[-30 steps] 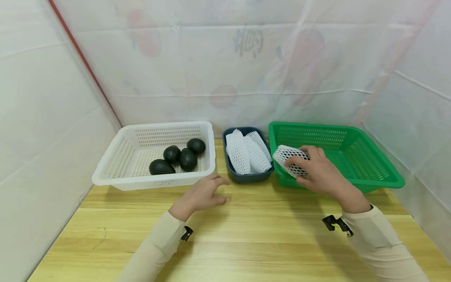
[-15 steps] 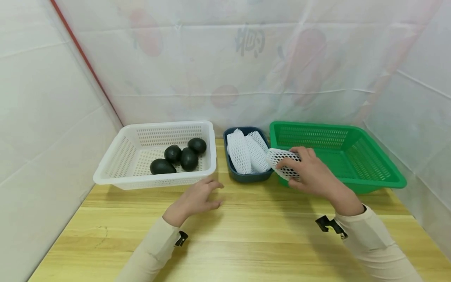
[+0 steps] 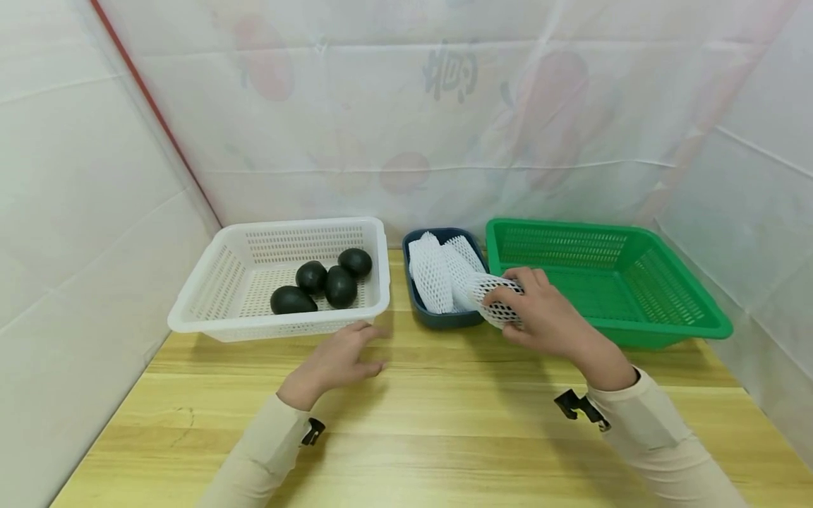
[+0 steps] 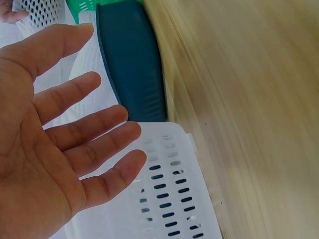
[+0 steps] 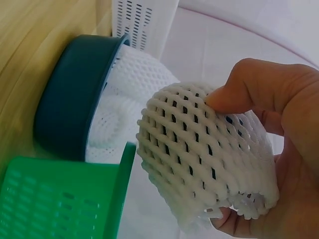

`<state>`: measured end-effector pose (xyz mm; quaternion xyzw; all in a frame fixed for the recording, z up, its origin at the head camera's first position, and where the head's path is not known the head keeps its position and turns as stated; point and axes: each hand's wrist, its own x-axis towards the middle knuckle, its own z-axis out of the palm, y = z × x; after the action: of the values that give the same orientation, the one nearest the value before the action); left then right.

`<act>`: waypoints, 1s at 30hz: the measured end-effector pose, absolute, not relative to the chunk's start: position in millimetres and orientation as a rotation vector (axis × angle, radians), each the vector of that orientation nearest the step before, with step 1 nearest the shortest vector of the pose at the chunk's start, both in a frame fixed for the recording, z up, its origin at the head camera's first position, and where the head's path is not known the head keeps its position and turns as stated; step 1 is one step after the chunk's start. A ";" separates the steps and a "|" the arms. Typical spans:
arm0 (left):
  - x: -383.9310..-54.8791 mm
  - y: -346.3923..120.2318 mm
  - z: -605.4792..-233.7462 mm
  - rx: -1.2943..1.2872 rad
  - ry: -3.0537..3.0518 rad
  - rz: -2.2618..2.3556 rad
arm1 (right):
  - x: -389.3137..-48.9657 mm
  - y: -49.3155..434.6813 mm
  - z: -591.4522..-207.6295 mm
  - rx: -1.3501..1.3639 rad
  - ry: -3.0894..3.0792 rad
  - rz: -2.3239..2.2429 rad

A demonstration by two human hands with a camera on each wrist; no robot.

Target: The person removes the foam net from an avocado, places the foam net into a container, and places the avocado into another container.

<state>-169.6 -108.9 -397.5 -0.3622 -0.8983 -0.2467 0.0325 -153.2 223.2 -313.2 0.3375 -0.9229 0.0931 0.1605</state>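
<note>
My right hand (image 3: 540,314) grips a white foam net sleeve (image 3: 495,296), thumb on one side and fingers on the other. Dark patches show through its mesh in the right wrist view, where the sleeve (image 5: 199,149) bulges round. It is over the front right corner of the dark blue bin (image 3: 447,321), which holds several flat foam net sleeves (image 3: 432,275). My left hand (image 3: 333,360) hovers low over the table in front of the white basket, holding nothing; its fingers (image 4: 94,127) are spread apart in the left wrist view.
Several dark avocados (image 3: 339,287) lie in the white basket (image 3: 279,324) at left. A green basket (image 3: 673,331) stands right of the bin. All three stand in a row on a wooden table (image 3: 444,437), before a pale sheet wall (image 3: 356,127).
My right hand has carried the foam net sleeve left, from the green basket's near left corner to the blue bin. My left hand has drawn back to the left.
</note>
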 end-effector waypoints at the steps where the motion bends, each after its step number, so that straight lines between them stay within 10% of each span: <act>1: -169.6 -110.0 -397.8 -1.114 -2.762 -0.759 | -153.4 222.1 -313.6 0.974 -2.620 0.263; 30: -168.4 -137.1 -407.6 -1.046 -2.762 -0.725 | -157.7 192.7 -352.0 1.237 -2.421 0.387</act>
<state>-168.4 -137.1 -407.6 -0.3437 -0.9070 -0.2380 0.0504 -157.7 192.7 -352.0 0.4417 -0.8645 0.1383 0.1963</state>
